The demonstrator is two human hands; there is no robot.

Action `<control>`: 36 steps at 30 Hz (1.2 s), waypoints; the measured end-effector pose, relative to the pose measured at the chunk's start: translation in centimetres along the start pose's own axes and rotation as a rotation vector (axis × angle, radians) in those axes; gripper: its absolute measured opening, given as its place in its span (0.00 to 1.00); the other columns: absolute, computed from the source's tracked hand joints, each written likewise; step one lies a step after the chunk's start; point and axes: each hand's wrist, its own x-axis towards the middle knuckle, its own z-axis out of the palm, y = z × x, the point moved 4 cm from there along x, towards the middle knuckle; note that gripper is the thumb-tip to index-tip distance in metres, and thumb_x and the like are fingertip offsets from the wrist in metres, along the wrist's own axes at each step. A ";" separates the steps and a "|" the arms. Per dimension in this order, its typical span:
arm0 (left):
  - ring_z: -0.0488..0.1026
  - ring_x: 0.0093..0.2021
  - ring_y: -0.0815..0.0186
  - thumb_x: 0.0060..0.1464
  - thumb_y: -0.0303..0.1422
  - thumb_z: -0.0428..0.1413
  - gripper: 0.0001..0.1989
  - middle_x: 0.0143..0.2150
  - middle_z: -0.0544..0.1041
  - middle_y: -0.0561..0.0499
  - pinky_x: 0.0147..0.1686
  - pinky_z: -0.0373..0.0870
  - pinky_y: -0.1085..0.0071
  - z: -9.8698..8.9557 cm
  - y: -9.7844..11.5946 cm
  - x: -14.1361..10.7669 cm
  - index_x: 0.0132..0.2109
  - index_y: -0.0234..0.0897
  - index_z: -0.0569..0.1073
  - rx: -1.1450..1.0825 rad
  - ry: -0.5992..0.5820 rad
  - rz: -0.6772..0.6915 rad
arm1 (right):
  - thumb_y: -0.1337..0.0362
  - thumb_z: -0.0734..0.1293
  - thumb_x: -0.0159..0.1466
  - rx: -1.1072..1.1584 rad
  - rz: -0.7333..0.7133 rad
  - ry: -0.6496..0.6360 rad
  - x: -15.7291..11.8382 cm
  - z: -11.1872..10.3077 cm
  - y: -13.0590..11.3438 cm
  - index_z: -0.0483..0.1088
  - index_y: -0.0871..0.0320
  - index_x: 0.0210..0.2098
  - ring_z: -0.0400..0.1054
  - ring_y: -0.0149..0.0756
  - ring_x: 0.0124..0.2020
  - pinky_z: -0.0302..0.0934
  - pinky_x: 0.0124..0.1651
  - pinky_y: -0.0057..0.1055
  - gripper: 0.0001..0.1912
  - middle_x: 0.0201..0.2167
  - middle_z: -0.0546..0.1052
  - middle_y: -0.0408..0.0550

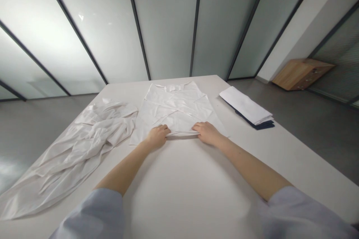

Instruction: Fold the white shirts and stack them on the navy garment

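Note:
A white garment, seemingly a shirt (176, 106), lies spread on the white table (185, 183) with its collar-like end at the far side. At its near edge my left hand (158, 136) grips the cloth, fingers curled over the hem. To the right, my right hand (206, 132) pinches the same edge. Between the two hands the hem is slightly lifted and stretched straight. Both thumbs are mostly hidden under the fabric. Creases run across the middle of the garment.
Crumpled white cloth (95, 138) covers the table's left side, reaching its edge. On the right sits a folded stack of white cloth (245, 104) over dark blue cloth (265, 125). Frosted glass panels (165, 22) stand behind the table. A wooden cabinet (300, 72) is at the far right.

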 end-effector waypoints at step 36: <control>0.72 0.32 0.65 0.45 0.43 0.56 0.15 0.32 0.78 0.51 0.34 0.70 0.70 -17.3 -9.0 -11.2 0.36 0.36 0.76 -0.648 0.839 -0.469 | 0.55 0.65 0.57 0.581 0.502 1.009 -12.3 -15.0 11.1 0.74 0.48 0.32 0.71 0.49 0.33 0.65 0.32 0.42 0.08 0.30 0.77 0.49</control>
